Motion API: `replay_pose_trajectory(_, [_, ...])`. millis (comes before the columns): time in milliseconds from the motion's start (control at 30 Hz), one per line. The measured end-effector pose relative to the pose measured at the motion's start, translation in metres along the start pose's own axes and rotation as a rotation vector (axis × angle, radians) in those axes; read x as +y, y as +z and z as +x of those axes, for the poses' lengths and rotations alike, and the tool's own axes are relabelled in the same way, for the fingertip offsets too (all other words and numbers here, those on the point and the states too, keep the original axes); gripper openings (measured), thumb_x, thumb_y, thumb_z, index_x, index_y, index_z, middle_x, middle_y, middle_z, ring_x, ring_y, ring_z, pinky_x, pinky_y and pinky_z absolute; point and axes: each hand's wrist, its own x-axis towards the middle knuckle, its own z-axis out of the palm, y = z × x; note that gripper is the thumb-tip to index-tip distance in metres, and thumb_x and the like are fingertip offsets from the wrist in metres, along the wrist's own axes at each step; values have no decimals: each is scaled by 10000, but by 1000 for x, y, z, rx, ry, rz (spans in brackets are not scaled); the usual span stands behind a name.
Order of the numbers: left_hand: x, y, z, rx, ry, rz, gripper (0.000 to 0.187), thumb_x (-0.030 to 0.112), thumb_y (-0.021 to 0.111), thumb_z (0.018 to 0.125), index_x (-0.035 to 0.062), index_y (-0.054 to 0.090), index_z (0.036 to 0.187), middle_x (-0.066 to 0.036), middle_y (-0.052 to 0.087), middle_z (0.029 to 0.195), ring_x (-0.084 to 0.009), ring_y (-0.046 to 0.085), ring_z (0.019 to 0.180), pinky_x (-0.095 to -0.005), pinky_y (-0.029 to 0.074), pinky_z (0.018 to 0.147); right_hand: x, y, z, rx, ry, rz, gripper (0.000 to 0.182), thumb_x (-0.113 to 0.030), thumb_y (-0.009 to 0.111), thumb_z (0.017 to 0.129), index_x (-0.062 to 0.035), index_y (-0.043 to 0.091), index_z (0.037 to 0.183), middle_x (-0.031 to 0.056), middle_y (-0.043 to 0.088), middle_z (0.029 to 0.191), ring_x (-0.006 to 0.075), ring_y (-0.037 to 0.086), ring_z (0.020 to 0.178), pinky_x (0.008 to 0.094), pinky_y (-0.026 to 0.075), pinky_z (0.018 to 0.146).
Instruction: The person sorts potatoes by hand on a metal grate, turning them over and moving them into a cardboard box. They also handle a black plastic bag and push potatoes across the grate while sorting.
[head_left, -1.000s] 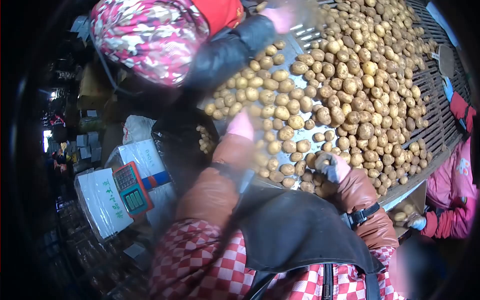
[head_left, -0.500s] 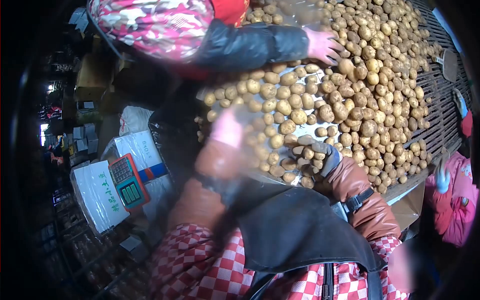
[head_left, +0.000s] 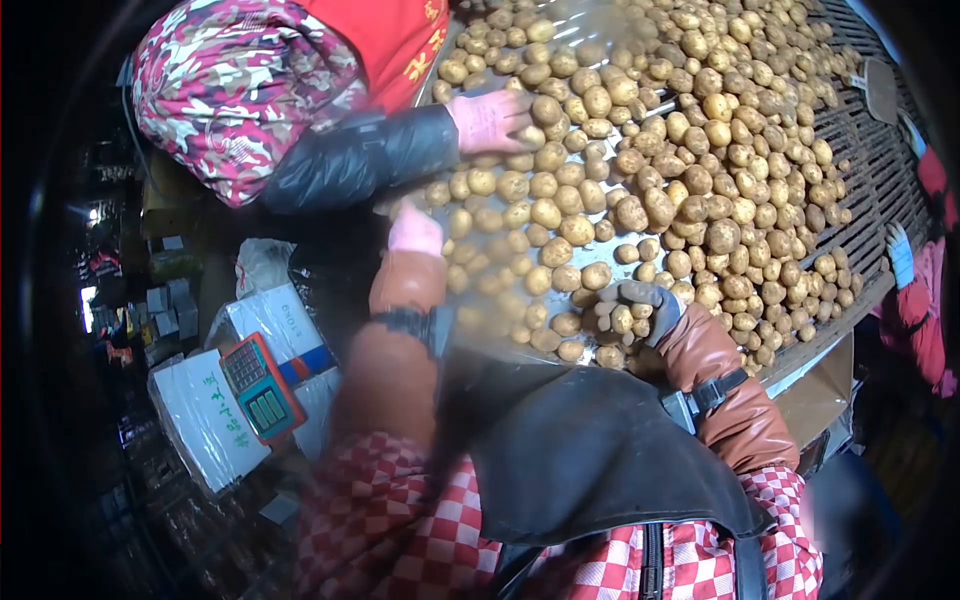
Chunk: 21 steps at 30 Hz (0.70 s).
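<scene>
My left hand (head_left: 415,232), in a pink glove, is at the left edge of the sorting surface, beside the nearest potatoes. Its fingers are small and blurred here, so what they hold, if anything, does not show. Close to my apron, my right hand (head_left: 655,305) wears a greyish glove and curls around a few small potatoes (head_left: 622,320). Loose potatoes (head_left: 577,230) lie on the pale surface between my hands, and a deep heap of potatoes (head_left: 720,190) spreads beyond my right hand.
Across from me, a co-worker's pink-gloved hand (head_left: 492,122) touches potatoes. A dark slatted rack (head_left: 870,165) bears a small paddle-like tool (head_left: 880,92). A scale (head_left: 262,388) rests on white boxes (head_left: 208,420) at left. Another person's gloved hand (head_left: 900,258) shows at right.
My left hand has moved left and slightly up, away from the potatoes. My right hand stays nearly in place around potatoes. The co-worker's hand has drawn back leftward.
</scene>
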Motion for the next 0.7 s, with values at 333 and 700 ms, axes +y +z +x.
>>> replay_pose_trajectory(333, [41,7,-147,-473,213,-327,257,145,487,948,61,650,1127,-214,687,1086,-376,663,1029,-481,542,837,-1,63,-19,-3,21,345,523,-313,546,979,-63,474,1432,185,607,1317,303,628,1152,457,524,947])
replay_pose_trajectory(700, [94,-17,-185,-577,247,-390,368,272,639,912,55,609,1208,-219,697,1058,-342,681,1002,-410,547,858,26,43,-59,104,-144,622,452,-217,549,968,-54,521,1388,132,639,1287,255,659,1064,371,544,847])
